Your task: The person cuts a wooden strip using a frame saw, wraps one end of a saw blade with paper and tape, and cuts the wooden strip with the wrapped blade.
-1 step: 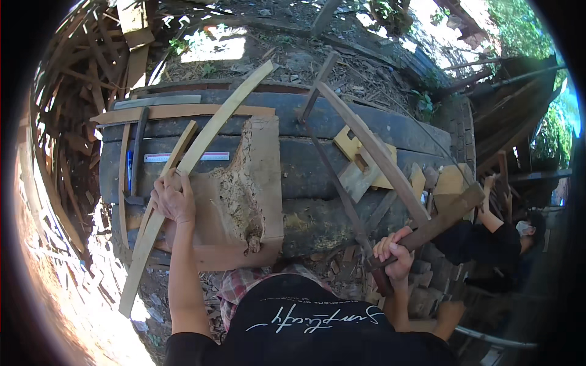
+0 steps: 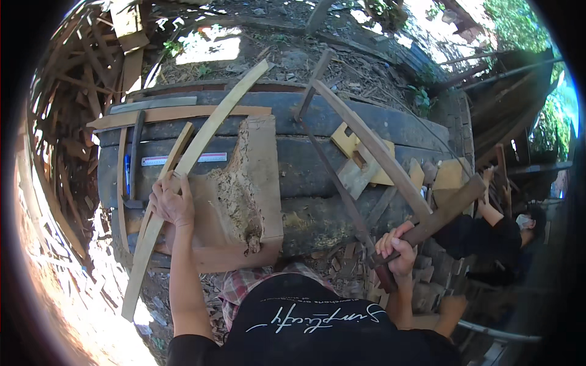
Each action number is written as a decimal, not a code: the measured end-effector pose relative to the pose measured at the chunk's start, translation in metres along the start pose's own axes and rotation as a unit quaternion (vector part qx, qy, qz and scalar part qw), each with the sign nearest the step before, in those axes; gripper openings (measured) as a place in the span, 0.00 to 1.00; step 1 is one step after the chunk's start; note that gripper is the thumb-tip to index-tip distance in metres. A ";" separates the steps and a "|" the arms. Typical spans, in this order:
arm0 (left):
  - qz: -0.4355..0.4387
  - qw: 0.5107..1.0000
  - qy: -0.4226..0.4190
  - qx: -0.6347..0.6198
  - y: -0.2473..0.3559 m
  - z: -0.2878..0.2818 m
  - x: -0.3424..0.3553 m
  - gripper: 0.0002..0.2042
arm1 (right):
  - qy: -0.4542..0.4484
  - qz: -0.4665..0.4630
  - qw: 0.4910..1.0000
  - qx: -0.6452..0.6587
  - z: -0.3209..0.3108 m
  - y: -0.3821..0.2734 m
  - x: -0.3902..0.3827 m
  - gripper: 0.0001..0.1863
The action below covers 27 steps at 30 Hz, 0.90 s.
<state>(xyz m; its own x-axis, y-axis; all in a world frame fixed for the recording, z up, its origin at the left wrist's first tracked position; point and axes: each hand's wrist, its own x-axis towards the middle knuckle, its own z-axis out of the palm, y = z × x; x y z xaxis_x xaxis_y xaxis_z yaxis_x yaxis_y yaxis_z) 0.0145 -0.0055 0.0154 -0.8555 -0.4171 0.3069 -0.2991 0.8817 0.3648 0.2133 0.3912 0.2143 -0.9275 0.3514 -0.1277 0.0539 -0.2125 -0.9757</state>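
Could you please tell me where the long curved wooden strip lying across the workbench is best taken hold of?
Grip the curved strip near its middle, from its left edge, where the left hand already presses it; there it rests on the slab, while the lower end overhangs unsupported.

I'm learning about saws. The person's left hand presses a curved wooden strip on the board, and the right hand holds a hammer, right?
Not quite. The right hand holds the handle of a wooden frame saw, not a hammer. The left hand does press the curved strip on the board, as the head view shows.
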 end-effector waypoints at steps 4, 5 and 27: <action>0.026 1.000 -0.006 0.015 0.007 -0.006 0.000 0.17 | 0.036 0.037 0.999 0.003 -0.001 -0.019 0.008 0.07; 0.005 1.000 -0.021 0.024 0.008 -0.006 0.000 0.17 | 0.046 0.056 0.997 0.006 -0.001 -0.024 0.012 0.07; 0.076 0.993 0.000 0.088 -0.012 0.005 -0.007 0.22 | -0.130 -0.009 0.962 -0.238 0.032 -0.148 0.158 0.17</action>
<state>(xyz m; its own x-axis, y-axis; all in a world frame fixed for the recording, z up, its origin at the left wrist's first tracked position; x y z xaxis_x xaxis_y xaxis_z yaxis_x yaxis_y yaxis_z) 0.0215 -0.0119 0.0045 -0.8965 -0.2757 0.3468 -0.2351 0.9595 0.1552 0.0470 0.4487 0.3442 -0.9877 0.0975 -0.1219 0.1432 0.2558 -0.9561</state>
